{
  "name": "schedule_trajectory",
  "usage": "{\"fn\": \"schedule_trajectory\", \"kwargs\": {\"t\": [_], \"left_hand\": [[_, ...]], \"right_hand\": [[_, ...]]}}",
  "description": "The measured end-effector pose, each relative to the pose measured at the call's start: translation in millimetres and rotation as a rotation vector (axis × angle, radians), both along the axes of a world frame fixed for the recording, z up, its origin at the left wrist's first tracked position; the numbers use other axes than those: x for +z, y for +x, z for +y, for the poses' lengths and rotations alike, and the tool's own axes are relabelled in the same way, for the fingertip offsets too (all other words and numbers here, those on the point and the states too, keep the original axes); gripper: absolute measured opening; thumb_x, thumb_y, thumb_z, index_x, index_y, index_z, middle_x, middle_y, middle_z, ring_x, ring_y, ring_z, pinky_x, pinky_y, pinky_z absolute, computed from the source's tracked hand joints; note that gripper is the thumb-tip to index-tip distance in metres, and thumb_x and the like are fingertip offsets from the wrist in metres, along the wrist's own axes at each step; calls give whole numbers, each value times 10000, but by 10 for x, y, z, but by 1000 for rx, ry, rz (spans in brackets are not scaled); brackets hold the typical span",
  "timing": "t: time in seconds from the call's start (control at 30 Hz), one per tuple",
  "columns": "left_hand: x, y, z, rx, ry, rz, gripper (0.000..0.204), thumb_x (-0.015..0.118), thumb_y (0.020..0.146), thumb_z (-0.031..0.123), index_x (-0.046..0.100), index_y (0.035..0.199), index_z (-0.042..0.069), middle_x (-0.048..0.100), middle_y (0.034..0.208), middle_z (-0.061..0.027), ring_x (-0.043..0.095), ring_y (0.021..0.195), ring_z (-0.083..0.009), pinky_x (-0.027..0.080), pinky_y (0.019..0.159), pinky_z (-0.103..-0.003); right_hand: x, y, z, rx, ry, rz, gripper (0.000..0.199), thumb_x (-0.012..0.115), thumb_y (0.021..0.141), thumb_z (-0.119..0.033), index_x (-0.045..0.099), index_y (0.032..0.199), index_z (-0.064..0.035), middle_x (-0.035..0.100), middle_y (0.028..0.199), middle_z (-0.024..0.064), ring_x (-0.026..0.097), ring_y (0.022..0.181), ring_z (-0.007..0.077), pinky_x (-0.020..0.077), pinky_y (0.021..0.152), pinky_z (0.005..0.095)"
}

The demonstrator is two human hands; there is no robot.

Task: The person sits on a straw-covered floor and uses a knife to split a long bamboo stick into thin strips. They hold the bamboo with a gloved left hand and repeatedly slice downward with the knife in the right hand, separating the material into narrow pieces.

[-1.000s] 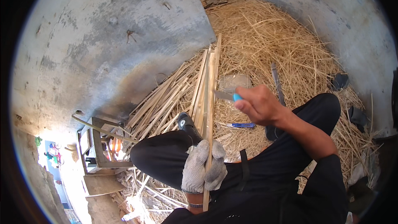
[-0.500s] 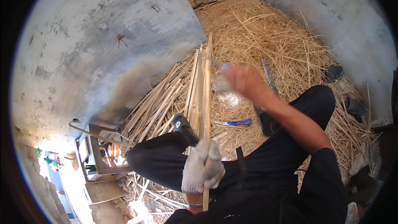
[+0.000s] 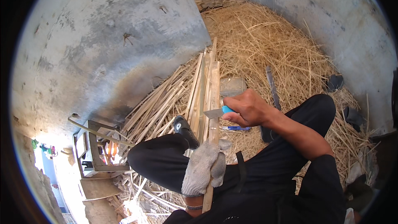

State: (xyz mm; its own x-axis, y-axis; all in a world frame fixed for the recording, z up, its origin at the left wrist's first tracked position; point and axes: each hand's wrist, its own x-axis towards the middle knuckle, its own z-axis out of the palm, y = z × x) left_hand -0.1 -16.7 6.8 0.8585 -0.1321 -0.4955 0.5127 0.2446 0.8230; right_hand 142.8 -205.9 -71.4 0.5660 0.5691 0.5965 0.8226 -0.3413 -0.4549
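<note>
In my gloved left hand [image 3: 202, 169] is a long, pale split-wood strip [image 3: 215, 81], gripped near its lower end. The strip runs away from my lap between my knees, its near end passing beneath the hand. My bare right hand [image 3: 248, 108] is closed round the blue handle of a knife [image 3: 213, 113]. Its broad, flat blade lies across the strip, beyond the glove; whether the edge bites into the wood I cannot tell. On the straw just below the right hand is a blue utility knife [image 3: 238, 128], partly hidden by it.
Many split strips [image 3: 159, 99] lie in a pile at the left. Straw-like shavings [image 3: 269, 41] cover the floor ahead and right. A flat block [image 3: 232, 86] and a long dark tool [image 3: 272, 85] rest there. Walls [image 3: 103, 29] stand close; a wooden frame [image 3: 101, 168] is left of my knee.
My right hand and the knife have moved nearer to me along the strip, from a blurred position farther out. The utility knife is now partly covered. My left hand keeps its hold.
</note>
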Motion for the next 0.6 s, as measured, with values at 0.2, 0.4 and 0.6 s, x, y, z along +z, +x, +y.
{"fn": "schedule_trajectory", "kwargs": {"t": [0.2,0.4,0.6], "left_hand": [[17,-37,-8,-16,-22,37,373,505,1037,358,598,1049,-3,390,480,19,336,319,-89,241,304,-251],[203,-141,-79,-196,118,66,358,502,1035,355,600,1041,11,375,486,16,327,331,-94,229,315,-259],[79,-36,-15,-27,-75,22,356,487,1053,337,611,1065,3,382,478,18,324,327,-86,246,306,-247]], "right_hand": [[-26,98,-4,-205,56,-98,488,518,1018,-486,540,780,-60,509,506,90,530,412,255,411,425,404],[-43,654,-464,-740,90,134,503,424,1074,-425,561,756,-59,446,452,77,446,370,203,364,374,363],[126,253,-341,-212,191,45,455,497,1048,-408,530,743,-72,454,469,77,476,388,226,374,397,399]]}}
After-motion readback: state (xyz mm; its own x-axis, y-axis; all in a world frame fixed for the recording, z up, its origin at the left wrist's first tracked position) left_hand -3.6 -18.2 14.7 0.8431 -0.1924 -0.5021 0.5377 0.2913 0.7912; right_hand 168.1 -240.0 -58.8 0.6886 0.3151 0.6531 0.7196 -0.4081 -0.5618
